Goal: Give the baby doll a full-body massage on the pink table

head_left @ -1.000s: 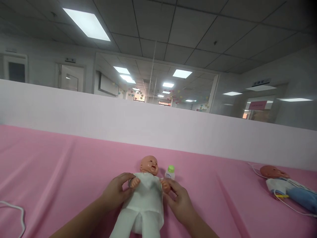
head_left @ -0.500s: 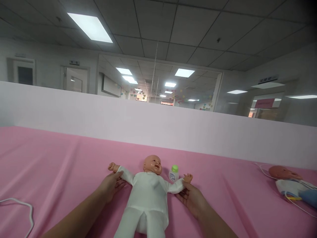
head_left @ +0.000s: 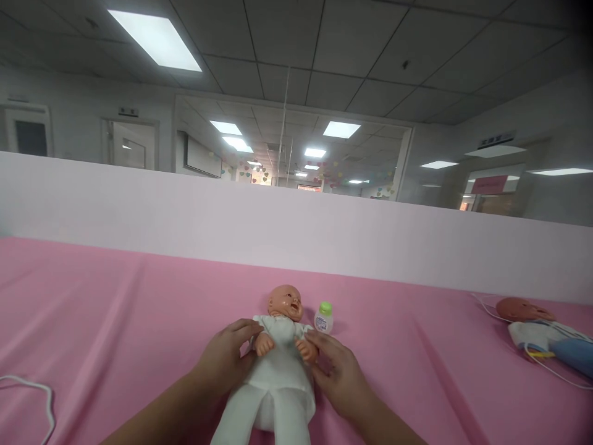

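Observation:
A bald baby doll (head_left: 278, 371) in white clothing lies face up in the lower middle, its head tilted to the right. Its two arms are folded in over its chest. My left hand (head_left: 227, 355) grips the doll's arm on the left side, fingers over the sleeve and thumb low beside the body. On the other side my right hand (head_left: 340, 371) has hold of the other arm near the wrist. Just right of the doll's head stands a small bottle (head_left: 323, 319) with a green cap, close to my right fingers but apart from them.
Pink cloth (head_left: 152, 309) covers the surface, with a low white panel (head_left: 278, 222) along the back. A second doll (head_left: 542, 334) in white and blue lies at the far right with a thin white cord. Another white cord (head_left: 46, 402) lies at lower left.
Both hands have moved inward, bringing the doll's outstretched arms from the sides onto its chest. The bottle has stayed beside the head.

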Demonstrator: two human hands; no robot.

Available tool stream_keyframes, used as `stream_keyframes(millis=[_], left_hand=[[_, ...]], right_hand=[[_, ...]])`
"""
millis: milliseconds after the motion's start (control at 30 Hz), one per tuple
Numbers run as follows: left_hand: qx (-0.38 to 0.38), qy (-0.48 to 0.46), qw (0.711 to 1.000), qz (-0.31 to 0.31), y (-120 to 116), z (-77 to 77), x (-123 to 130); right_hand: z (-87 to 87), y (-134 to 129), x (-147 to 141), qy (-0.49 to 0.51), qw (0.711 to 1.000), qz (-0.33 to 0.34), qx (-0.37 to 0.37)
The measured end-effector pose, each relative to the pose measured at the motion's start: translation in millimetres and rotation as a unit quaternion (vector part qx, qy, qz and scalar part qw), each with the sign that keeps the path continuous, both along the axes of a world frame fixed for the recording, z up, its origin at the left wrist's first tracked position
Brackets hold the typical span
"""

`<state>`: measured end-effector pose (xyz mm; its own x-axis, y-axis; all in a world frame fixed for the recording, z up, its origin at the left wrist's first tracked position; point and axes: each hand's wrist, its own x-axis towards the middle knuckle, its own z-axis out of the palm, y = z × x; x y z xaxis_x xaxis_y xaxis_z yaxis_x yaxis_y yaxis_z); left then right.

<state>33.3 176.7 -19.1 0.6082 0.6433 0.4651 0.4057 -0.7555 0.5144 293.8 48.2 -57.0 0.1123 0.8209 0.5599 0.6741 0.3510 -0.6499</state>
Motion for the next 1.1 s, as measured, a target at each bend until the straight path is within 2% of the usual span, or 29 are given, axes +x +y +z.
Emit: stream_keyframes(millis=[67, 167, 267, 367, 467, 533, 600, 667, 767, 867, 967, 1033, 1100], left_hand=[[0.036, 0.055, 0.998, -0.001, 0.5, 0.0, -0.2], [0.089, 0.115, 0.989, -0.019, 0.5, 1.9, -0.6], [0.134, 0.141, 0.980, -0.040, -0.9, 3.6, -0.2], [0.117, 0.122, 0.985, -0.030, -0.7, 2.6, -0.2], [0.037, 0.042, 0.998, -0.012, 1.5, 1.0, -0.7], [-0.048, -0.031, 0.998, -0.004, 4.4, 0.5, -1.2], [-0.156, -0.108, 0.982, 0.009, 9.4, -0.4, -2.2], [-0.251, -0.176, 0.952, 0.023, 17.2, -2.5, -4.5], [-0.337, -0.263, 0.903, 0.047, 32.2, -7.4, -10.7], [-0.416, -0.333, 0.842, 0.079, 45.9, -13.4, -17.6], [-0.480, -0.368, 0.788, 0.113, 55.6, -18.6, -21.6], [-0.495, -0.376, 0.772, 0.131, 59.1, -20.8, -22.8], [-0.455, -0.368, 0.800, 0.134, 59.3, -21.0, -23.1]], right_hand=[[-0.1, -1.4, -2.9, -0.107, 0.994, 0.001, -0.002], [2.8, -2.4, -8.2, -0.209, 0.978, 0.014, -0.021], [5.8, -3.4, -12.5, -0.246, 0.968, 0.023, -0.031], [5.1, -3.8, -13.0, -0.230, 0.973, 0.019, -0.022], [2.4, -2.1, -9.3, -0.144, 0.990, 0.009, 0.005], [1.3, 0.7, -4.2, -0.030, 0.999, 0.003, 0.019], [0.9, 4.8, 3.7, 0.117, 0.993, -0.014, 0.023], [0.1, 9.5, 14.4, 0.256, 0.965, -0.046, 0.023], [-4.3, 16.3, 32.4, 0.404, 0.912, -0.075, 0.008], [-13.7, 21.3, 46.7, 0.497, 0.863, -0.085, -0.025], [-24.2, 24.5, 56.1, 0.540, 0.832, -0.100, -0.076], [-28.5, 25.9, 59.7, 0.547, 0.826, -0.103, -0.094], [-28.6, 26.7, 60.0, 0.542, 0.830, -0.101, -0.085]])
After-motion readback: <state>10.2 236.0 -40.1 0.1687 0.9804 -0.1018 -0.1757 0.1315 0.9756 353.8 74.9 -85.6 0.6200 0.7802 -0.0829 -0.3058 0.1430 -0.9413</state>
